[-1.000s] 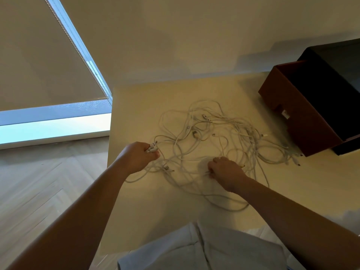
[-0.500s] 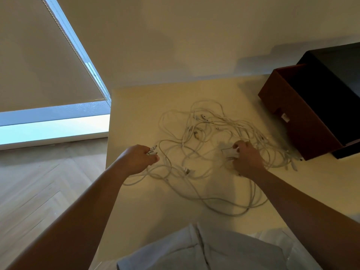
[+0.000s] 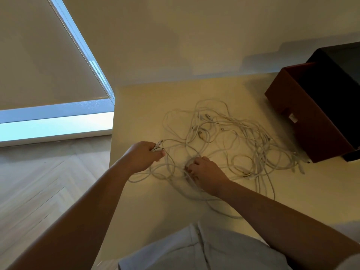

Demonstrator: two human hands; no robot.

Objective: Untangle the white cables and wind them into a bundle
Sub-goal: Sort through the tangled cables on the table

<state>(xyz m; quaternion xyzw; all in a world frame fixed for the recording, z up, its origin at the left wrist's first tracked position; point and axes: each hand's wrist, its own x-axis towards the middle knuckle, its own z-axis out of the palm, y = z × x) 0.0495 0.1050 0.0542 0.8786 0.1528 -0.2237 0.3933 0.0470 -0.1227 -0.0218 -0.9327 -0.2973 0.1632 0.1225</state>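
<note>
While hands [image 3: 144, 155] [image 3: 206, 171] grip cables [image 3: 253, 133], fingertips hidden

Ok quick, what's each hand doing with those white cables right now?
Left hand: grips a few plug ends of the thin white cables.
Right hand: pinches a strand in the tangle.

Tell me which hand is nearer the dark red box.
Right. The right hand grips the white cables mid-table, left of the dark red box; the left hand holds cable ends even farther left.
</note>
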